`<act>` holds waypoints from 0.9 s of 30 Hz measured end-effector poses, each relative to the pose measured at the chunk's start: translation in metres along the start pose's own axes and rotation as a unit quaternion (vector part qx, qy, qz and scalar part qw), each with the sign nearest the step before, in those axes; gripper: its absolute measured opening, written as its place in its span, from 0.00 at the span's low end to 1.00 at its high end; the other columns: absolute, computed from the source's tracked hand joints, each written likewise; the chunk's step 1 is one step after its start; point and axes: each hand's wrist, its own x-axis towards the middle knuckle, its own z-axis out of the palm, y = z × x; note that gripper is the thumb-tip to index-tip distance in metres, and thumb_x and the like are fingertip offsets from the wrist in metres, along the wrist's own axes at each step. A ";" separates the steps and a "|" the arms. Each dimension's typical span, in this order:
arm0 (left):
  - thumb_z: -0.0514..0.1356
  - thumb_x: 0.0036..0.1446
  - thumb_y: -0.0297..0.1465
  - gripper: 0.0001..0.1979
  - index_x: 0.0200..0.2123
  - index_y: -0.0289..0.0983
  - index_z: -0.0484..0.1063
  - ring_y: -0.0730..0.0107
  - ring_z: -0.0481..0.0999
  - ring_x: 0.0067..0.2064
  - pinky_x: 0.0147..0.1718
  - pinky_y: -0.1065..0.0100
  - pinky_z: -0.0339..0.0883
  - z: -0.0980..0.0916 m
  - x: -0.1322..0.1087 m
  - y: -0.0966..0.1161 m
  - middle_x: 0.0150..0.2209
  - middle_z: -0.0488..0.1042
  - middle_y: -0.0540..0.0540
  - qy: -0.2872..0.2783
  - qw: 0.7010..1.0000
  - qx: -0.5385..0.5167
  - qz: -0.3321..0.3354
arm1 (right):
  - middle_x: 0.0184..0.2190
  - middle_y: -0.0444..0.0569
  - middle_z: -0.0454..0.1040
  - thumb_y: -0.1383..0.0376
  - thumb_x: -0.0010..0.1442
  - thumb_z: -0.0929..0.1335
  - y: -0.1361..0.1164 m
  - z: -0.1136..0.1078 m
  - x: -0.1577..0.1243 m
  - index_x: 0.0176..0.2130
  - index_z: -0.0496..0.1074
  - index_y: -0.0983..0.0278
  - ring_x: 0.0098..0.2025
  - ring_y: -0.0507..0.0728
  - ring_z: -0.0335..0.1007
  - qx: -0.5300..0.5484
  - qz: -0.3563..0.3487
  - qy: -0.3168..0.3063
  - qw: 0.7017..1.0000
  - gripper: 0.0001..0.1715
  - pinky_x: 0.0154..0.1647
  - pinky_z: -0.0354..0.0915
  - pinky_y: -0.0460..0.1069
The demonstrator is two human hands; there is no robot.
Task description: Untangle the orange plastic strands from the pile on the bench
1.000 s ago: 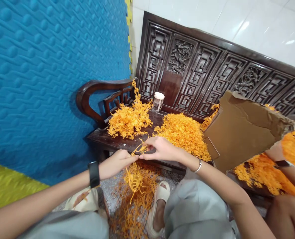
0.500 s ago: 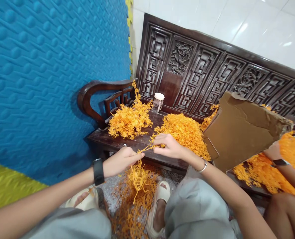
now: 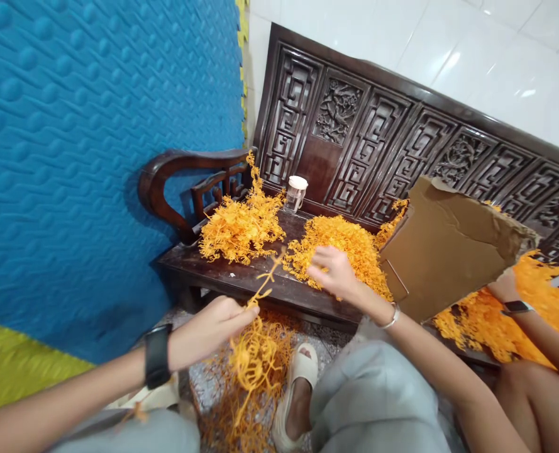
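In the head view, the left hand is closed, its grip pinching a bunch of orange strands between thumb and fingertips. Most of the bunch hangs below the hand over the floor, and one thin sprig sticks up from the pinch toward the front edge of the surface, a dark carved wooden bench. A black wristwatch sits on the left wrist.

The right hand is apart from the left one, farther in over the bench, resting on the near edge of the middle pile of orange strands. Its fingers are curled down into the pile, but whether the grip has closed on any strands cannot be told. A thin bracelet circles the right wrist.

A second, looser pile lies on the bench to the left, near the curved armrest. Between the two piles, against the carved backrest, stands a small clear jar with a white lid. A torn sheet of cardboard leans just to the right of the middle pile. More orange strands lie scattered on the floor beside a pale sandal.

At the right edge, another person's arm with a dark watch reaches into a further heap of the orange strands.
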 end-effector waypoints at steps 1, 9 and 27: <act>0.44 0.51 0.49 0.24 0.13 0.40 0.46 0.76 0.46 0.20 0.20 0.70 0.43 -0.003 -0.005 -0.002 0.16 0.45 0.55 0.006 1.000 -0.007 -0.015 | 0.18 0.43 0.58 0.64 0.58 0.60 0.014 -0.005 -0.003 0.16 0.62 0.66 0.23 0.49 0.53 0.001 0.050 0.030 0.998 0.21 0.28 0.50 0.46; 0.48 0.48 0.54 0.26 0.14 0.38 0.56 0.78 0.50 0.16 0.17 0.72 0.47 -0.016 -0.002 -0.021 0.12 0.52 0.57 0.065 0.990 -0.112 -0.061 | 0.37 0.51 0.69 0.64 0.61 0.60 0.077 0.010 0.006 0.44 0.71 0.65 0.36 0.54 0.65 -0.147 0.157 -0.107 0.971 0.16 0.40 0.57 0.48; 0.51 0.54 0.41 0.15 0.25 0.35 0.65 0.73 0.60 0.28 0.28 0.72 0.56 -0.012 0.018 -0.003 0.24 0.63 0.53 0.007 0.994 -0.022 0.103 | 0.44 0.50 0.71 0.59 0.58 0.64 0.022 0.026 0.038 0.44 0.71 0.65 0.44 0.53 0.66 0.258 0.088 -0.163 0.948 0.16 0.45 0.61 0.49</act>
